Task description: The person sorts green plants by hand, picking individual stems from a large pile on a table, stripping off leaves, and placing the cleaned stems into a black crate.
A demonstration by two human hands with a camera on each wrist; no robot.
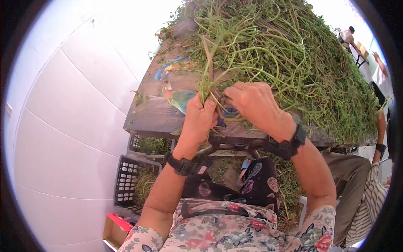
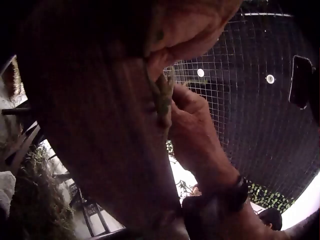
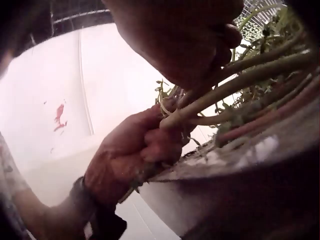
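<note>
My left hand (image 1: pixel 201 112) grips a small bunch of leafy green stems (image 1: pixel 206 84) upright near the table's front edge. Beside it my right hand (image 1: pixel 254 101) has its fingers curled, thumb and fingertips pinching at the stems close to the left hand's grip. In the right wrist view, thick stems (image 3: pixel 240 85) run from the left hand (image 3: pixel 132 150) to the right, under the right hand (image 3: pixel 185 45). The left wrist view is dark; there the right hand (image 2: pixel 195 125) meets the green stem tips (image 2: pixel 162 97). A large heap of cut vines (image 1: pixel 268 54) lies just beyond both hands.
The heap covers most of the dark wooden table (image 1: pixel 142 105), whose left part shows painted birds (image 1: pixel 178 96). Below stand a black crate (image 1: pixel 126 180) with plant scraps and a red-edged box (image 1: pixel 117 231). Another person's arm (image 1: pixel 380 130) is at the right. A white wall (image 1: pixel 75 126) runs along the left.
</note>
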